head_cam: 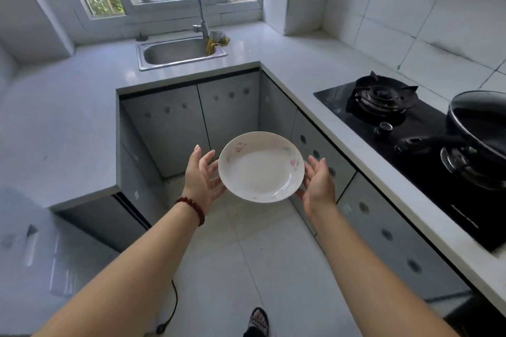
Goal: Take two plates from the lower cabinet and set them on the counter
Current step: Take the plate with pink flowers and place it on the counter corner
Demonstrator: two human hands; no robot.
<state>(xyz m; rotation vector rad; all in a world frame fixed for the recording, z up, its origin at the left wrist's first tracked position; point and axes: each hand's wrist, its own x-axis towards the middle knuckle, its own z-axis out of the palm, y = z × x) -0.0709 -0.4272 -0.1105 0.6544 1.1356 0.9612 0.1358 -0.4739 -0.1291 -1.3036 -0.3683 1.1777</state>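
At centre frame the left hand and right hand cradle a plate by its rim, fingers spread. Held over the floor, clear of the counter, it could slip and break.

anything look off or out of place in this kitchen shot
Nothing is spilled or broken. The plate sits level between both hands. The only untidy bit is a crumpled yellow cloth draped at the sink rim by the faucet.
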